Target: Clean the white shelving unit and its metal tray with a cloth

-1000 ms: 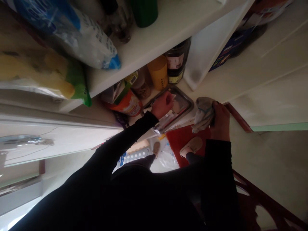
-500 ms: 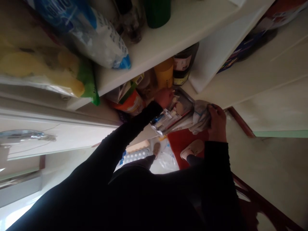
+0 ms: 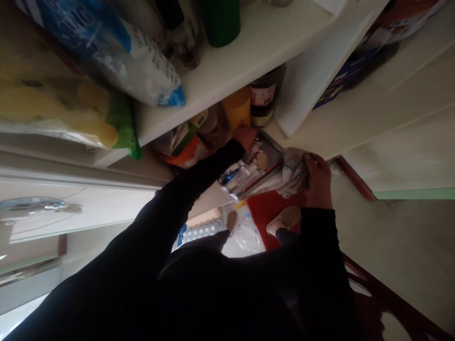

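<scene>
two hands, one to each dark sleeve. the right hand (image 3: 319, 177) has its fingers clamped on one cloth (image 3: 293, 166), greyish and bunched, at the right side of one tray (image 3: 273, 151). the left hand (image 3: 246, 136) is at the tray's far left edge, just below one yellow cup (image 3: 237, 110); it is dark and partly turned away, so i cannot tell whether its fingers are apart or closed on something. the tray has several small packets and one round, pale disc in it; the packets overlap too much to count.

behind the tray are two dark jars (image 3: 263, 94), right beside the cup. to the left are one clear jar (image 3: 214, 131), one green box (image 3: 184, 141) and one orange tub (image 3: 189, 152), partly behind the left sleeve.

the upper shelf (image 3: 227, 73) is off-white and bears two bags (image 3: 144, 66), one glass bottle (image 3: 190, 49) and one green canister (image 3: 221, 23). one white panel (image 3: 302, 90) divides the unit. the room is dim, brighter at lower left. below, two pale shoes (image 3: 284, 220) show, one on a red surface (image 3: 259, 210), the other near crumpled clear plastic (image 3: 248, 237).
</scene>
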